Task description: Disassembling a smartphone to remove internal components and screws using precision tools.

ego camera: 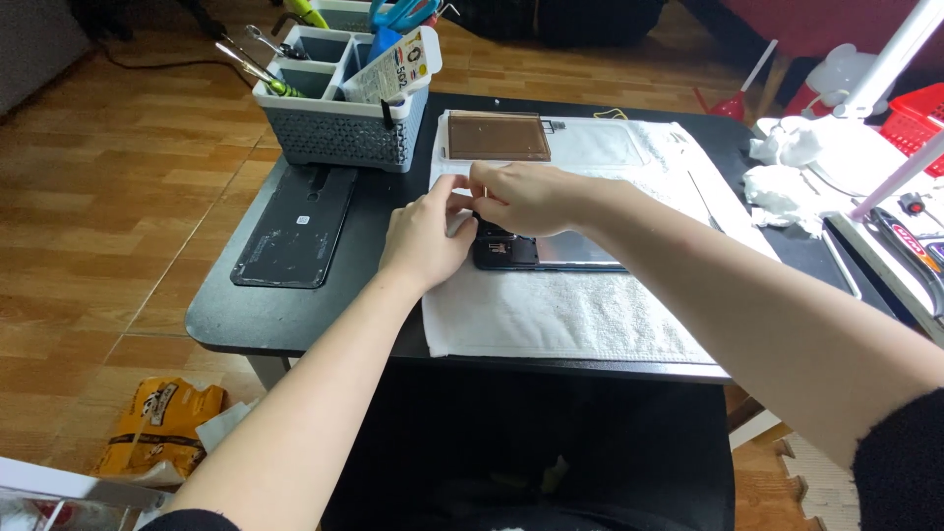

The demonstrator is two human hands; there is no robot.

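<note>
An opened black phone (551, 252) lies on a white towel (560, 315) spread over a small black table (295, 320). My left hand (425, 241) rests at the phone's left end, fingers bent, thumb and forefinger meeting my right hand. My right hand (526, 197) hovers over the phone's top left corner, fingertips pinched together against the left hand's. Whatever small part sits between the fingertips is hidden. Behind the hands, a brown rectangular tray (497, 137) and a clear phone cover (608, 146) lie on the towel.
A grey organiser basket (339, 133) with tools, scissors and a glue packet stands at the table's back left. A black phone back panel (295, 228) lies left of the towel. Crumpled tissues (782, 187) and a white lamp (885, 69) sit to the right. A yellow bag (162, 425) is on the floor.
</note>
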